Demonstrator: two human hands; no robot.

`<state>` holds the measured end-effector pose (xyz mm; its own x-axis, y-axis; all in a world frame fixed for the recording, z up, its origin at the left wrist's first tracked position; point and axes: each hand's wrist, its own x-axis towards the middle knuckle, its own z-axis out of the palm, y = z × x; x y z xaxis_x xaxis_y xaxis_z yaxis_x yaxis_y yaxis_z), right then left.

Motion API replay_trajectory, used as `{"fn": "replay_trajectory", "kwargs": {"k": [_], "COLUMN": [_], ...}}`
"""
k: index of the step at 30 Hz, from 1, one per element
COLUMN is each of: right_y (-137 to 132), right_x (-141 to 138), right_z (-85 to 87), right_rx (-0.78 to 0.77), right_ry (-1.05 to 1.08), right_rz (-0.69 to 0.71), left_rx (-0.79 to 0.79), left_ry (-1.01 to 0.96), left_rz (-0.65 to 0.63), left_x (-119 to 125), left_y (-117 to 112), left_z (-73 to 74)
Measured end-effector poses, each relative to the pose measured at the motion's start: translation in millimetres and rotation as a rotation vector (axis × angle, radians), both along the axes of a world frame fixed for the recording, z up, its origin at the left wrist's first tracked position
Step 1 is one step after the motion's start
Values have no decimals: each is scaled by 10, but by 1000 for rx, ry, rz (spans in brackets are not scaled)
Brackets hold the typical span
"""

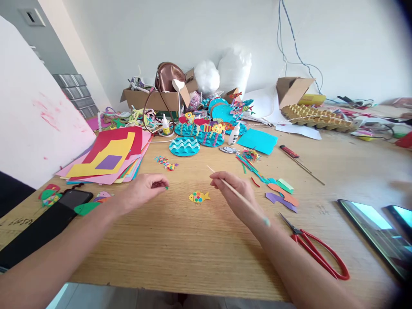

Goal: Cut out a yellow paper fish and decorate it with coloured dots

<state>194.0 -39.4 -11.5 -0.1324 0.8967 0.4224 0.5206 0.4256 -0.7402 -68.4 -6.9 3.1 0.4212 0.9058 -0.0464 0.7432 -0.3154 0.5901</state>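
A small yellow paper fish (199, 197) with coloured dots lies flat on the table between my hands. My left hand (146, 189) hovers left of it, thumb and fingers pinched on a tiny green paper piece (167, 187). On the other side, my right hand (236, 191) grips a thin wooden stick (242, 198) like a pen. The stick's pale point aims away from me, and its teal end rests over my wrist. Beyond my left hand is a little pile of coloured paper bits (166, 163).
Red-handled scissors (317, 249) lie by my right forearm, near a tablet (370, 231). Stacked coloured paper (106, 154) sits at left, beside a phone (75, 199). Glue bottles (234, 134), blue fish decorations (210, 137) and a cardboard box (135, 98) stand further back. Paper strips (252, 168) lie right.
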Motion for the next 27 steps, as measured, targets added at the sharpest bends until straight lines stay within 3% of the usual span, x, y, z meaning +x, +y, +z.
{"fn": "replay_trajectory", "kwargs": {"k": [4,8,13,27], "right_y": [2,-27,-35,9], "right_x": [-101,-152,-156,-137], "right_z": [-35,-24,-3,-54], "right_rx": [-30,-66,-39,32], "right_ry": [84,111,55,-85], "right_rz": [16,33,30,-33], "left_rx": [-179,-253,-277,-266], "left_ry": [-371,-539,-575,-578], "left_rz": [71,67,27,54], "left_x": [399,708,871,997], "left_y": [-72,-95,-53,-42], "left_z": [-2,-10,-14,-73]}}
